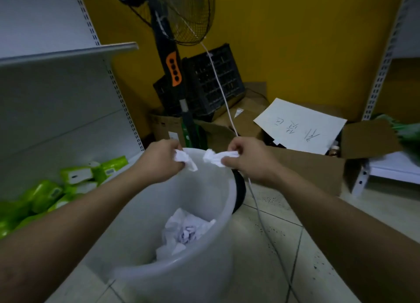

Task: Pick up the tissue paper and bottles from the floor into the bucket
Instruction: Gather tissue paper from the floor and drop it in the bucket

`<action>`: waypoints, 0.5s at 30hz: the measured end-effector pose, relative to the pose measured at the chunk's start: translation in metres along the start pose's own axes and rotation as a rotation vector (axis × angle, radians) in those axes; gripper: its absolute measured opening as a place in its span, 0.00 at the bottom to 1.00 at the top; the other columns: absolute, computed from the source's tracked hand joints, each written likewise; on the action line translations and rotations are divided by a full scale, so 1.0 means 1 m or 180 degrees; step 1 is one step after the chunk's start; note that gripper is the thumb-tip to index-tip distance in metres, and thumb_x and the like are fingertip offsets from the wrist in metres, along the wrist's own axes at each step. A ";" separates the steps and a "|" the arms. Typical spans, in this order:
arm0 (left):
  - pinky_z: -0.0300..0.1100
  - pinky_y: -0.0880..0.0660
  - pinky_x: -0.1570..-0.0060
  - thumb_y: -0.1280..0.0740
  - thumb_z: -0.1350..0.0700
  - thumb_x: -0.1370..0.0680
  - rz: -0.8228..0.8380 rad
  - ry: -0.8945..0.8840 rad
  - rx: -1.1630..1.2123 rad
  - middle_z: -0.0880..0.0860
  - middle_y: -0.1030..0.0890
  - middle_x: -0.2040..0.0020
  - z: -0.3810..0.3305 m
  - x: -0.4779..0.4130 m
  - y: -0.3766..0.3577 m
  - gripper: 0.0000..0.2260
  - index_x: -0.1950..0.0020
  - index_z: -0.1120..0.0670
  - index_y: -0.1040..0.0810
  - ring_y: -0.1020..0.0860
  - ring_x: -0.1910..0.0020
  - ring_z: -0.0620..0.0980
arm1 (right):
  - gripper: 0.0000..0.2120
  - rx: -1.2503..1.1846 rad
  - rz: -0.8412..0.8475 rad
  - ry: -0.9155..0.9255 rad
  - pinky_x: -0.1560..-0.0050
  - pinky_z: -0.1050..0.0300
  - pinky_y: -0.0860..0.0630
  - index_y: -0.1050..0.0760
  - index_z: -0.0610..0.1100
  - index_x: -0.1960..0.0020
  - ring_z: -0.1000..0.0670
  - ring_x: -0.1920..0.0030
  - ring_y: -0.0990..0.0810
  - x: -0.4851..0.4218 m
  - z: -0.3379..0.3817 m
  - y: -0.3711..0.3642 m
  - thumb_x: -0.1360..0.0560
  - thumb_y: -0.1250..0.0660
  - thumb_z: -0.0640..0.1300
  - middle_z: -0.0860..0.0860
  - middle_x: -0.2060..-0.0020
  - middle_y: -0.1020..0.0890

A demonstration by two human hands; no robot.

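Note:
A translucent white bucket (227, 202) stands on the tiled floor right below me. Crumpled white tissue paper (184, 232) lies at its bottom. My left hand (159, 164) is over the bucket's far rim, closed on a crumpled white tissue (185, 158). My right hand (247, 159) hovers beside it, pinching a second crumpled tissue (216, 157). The two tissues are a little apart, both above the bucket's opening. No bottle is visible on the floor.
A black standing fan (170, 59) with a white cord (220, 86) rises behind the bucket. Black crates (211, 80) and cardboard boxes (306, 166) with a written white sheet (300, 125) fill the corner. Green packets (68, 182) lie on the left shelf.

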State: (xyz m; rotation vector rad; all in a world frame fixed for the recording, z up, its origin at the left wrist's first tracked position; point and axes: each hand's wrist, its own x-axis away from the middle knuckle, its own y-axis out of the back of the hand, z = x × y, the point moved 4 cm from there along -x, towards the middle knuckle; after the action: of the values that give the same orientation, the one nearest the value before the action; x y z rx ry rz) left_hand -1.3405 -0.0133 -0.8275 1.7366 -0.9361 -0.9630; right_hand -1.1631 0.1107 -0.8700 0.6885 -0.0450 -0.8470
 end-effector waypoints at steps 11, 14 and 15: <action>0.53 0.36 0.31 0.30 0.45 0.27 0.0656 -0.0568 0.0004 0.49 0.33 0.28 -0.085 -0.004 -0.046 0.26 0.31 0.44 0.32 0.39 0.27 0.51 | 0.33 0.1130 0.0101 -0.0353 0.37 0.46 0.28 0.32 0.56 0.31 0.47 0.35 0.28 0.027 -0.050 0.046 0.33 0.28 0.60 0.51 0.34 0.27; 0.52 0.35 0.31 0.31 0.41 0.28 0.0808 -0.0951 -0.0074 0.50 0.33 0.28 -0.149 -0.006 -0.077 0.28 0.30 0.44 0.34 0.39 0.28 0.51 | 0.36 0.0850 -0.0045 -0.0995 0.40 0.54 0.33 0.36 0.57 0.29 0.45 0.36 0.30 0.070 -0.103 0.100 0.33 0.26 0.57 0.49 0.31 0.31; 0.52 0.35 0.31 0.31 0.40 0.28 0.0859 -0.1093 -0.0056 0.50 0.33 0.28 -0.171 -0.006 -0.090 0.29 0.29 0.44 0.35 0.39 0.28 0.51 | 0.37 0.0492 -0.0194 -0.1276 0.41 0.55 0.33 0.37 0.55 0.28 0.45 0.35 0.31 0.086 -0.122 0.117 0.33 0.25 0.55 0.48 0.30 0.32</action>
State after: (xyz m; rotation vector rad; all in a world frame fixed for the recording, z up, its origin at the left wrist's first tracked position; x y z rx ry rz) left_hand -1.1736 0.0776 -0.8625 1.4069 -1.3397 -1.1021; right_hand -0.9893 0.1702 -0.9176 0.6578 -0.4554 -1.0380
